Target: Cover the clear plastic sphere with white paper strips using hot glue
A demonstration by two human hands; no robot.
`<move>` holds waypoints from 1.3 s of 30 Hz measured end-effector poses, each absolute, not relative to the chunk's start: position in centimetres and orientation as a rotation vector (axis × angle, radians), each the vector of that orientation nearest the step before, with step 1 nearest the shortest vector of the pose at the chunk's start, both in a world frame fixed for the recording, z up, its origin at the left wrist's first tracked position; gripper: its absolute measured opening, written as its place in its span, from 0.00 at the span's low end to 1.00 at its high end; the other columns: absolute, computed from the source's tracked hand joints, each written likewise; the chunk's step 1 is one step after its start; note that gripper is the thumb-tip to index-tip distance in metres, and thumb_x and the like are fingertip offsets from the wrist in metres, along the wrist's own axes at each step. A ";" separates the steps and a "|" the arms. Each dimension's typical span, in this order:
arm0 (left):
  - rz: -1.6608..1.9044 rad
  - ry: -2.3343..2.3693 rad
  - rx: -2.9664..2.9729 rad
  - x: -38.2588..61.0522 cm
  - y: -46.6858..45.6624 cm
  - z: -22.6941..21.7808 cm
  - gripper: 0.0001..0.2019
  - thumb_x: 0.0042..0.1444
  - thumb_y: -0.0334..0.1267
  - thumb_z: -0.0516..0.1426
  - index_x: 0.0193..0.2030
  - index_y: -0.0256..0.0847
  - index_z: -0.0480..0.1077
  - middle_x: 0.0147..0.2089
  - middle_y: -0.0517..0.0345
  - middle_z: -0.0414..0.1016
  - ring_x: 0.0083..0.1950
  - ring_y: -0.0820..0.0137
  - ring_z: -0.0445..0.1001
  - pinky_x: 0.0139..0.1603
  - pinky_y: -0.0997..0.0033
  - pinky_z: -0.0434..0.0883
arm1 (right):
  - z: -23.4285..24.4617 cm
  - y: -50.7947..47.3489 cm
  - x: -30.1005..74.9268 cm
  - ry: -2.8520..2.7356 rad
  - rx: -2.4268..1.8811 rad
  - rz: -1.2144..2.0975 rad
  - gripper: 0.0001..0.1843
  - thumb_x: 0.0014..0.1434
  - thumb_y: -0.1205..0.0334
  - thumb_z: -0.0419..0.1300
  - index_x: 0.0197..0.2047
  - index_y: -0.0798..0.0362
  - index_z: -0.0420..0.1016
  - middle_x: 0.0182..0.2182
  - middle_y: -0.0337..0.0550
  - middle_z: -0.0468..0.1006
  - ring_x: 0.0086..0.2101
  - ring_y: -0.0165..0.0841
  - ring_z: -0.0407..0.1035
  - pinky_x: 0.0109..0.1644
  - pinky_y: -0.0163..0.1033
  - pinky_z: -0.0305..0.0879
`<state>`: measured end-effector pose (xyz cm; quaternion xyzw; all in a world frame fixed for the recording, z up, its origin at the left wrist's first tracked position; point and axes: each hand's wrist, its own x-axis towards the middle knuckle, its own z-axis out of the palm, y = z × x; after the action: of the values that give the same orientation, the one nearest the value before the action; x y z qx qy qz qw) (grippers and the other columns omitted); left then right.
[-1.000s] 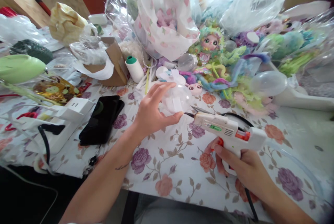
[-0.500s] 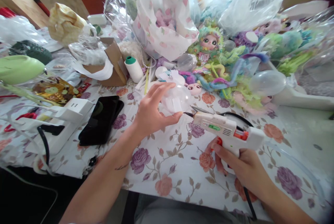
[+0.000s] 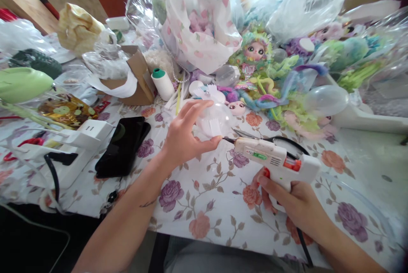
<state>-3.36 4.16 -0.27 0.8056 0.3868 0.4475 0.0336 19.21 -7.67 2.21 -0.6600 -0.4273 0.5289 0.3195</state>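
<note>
My left hand (image 3: pixel 186 133) curls round a clear plastic dome (image 3: pixel 219 118), thumb at its lower edge and fingers over the top. A pale strip shows on or through the dome. My right hand (image 3: pixel 287 192) grips a white hot glue gun (image 3: pixel 274 154) by its handle, with fingers at the red trigger. The gun's dark nozzle points left and meets the dome's rim close to my left thumb tip; whether glue is coming out is too small to tell. Just behind the gun lie scissors (image 3: pixel 290 140) with black handles, partly hidden by it.
Beyond the dome, a doll face (image 3: pixel 236 106), a thread spool (image 3: pixel 163 84) and a strawberry-print bag (image 3: pixel 204 22) crowd the table. Colourful dolls (image 3: pixel 255 50) and another clear dome (image 3: pixel 327 100) lie right. Black phones (image 3: pixel 123 145) and a power strip (image 3: pixel 66 162) sit left. The gun's cord (image 3: pixel 304 245) hangs down.
Almost nothing differs. The whole view has shifted very slightly, and both hands hold the dome and the glue gun in the same pose.
</note>
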 end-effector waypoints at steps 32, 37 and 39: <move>1.394 1.166 2.498 -3.3 4.2 -0.3 0.33 0.46 0.44 0.68 0.60 0.45 0.66 0.58 0.51 0.75 0.58 0.58 0.74 0.47 0.65 0.78 | 2.0 -7.6 19.3 -1.163 -1.706 1.368 0.22 0.57 0.49 0.60 0.16 0.48 0.68 0.12 0.36 0.68 0.13 0.27 0.57 0.15 0.34 0.56; 1.381 1.176 2.502 -3.3 4.1 -0.2 0.32 0.46 0.43 0.68 0.59 0.45 0.66 0.58 0.51 0.75 0.59 0.58 0.74 0.47 0.65 0.78 | 2.3 -7.6 19.2 -1.148 -1.764 1.399 0.23 0.58 0.50 0.58 0.15 0.49 0.68 0.12 0.36 0.68 0.10 0.24 0.53 0.12 0.34 0.49; 1.386 1.165 2.507 -3.3 4.1 -0.3 0.33 0.46 0.43 0.68 0.59 0.45 0.66 0.58 0.51 0.75 0.59 0.58 0.74 0.47 0.65 0.78 | 2.4 -7.6 19.1 -1.140 -1.774 1.389 0.23 0.58 0.51 0.59 0.15 0.49 0.67 0.12 0.36 0.68 0.11 0.25 0.54 0.12 0.33 0.49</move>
<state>-3.28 4.06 -0.27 0.8104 0.3767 0.4481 0.0245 19.08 -7.61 2.36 -0.6693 -0.4303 0.5243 0.3034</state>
